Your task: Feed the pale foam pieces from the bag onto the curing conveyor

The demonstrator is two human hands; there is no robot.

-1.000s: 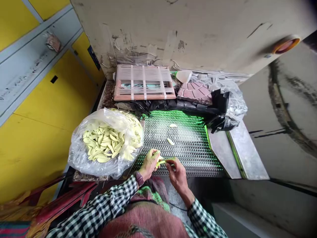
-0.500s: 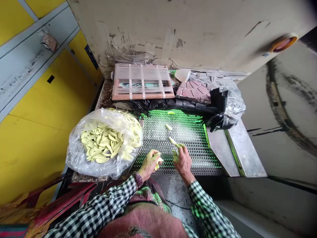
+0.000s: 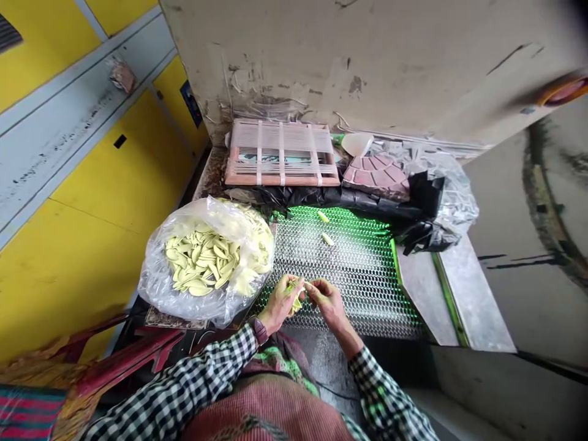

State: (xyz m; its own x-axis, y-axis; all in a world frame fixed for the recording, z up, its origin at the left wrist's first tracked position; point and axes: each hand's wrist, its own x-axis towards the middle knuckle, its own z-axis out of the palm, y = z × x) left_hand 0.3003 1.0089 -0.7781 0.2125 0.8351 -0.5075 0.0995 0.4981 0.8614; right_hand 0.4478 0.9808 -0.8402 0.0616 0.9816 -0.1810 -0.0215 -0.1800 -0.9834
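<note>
My left hand (image 3: 281, 305) is closed around a small bunch of pale yellow, flat, leaf-shaped pieces (image 3: 296, 304), low over the front of a metal mesh belt (image 3: 349, 282). Against that bunch, my right hand (image 3: 327, 304) has its thumb and fingertips pinched together; what lies between them is too small to make out. Two single pieces, one pale piece (image 3: 327, 239) and a greener one (image 3: 323, 216) behind it, lie apart on the belt under green light. Left of my hands, a clear plastic bag (image 3: 156, 278) stands open, full of the same pieces.
Black plastic sheeting (image 3: 316, 197) hangs across the belt's far end. Above it rest a wooden frame (image 3: 282, 182) wound with strapping, a pinkish segmented slab (image 3: 376, 174) and crumpled clear plastic (image 3: 457, 199). A metal side plate (image 3: 478, 294) borders the belt at right.
My right hand has drawn back to meet my left hand. The piece it was at now lies on the belt, and the pieces there have shifted farther away. The view has swung slightly left.
</note>
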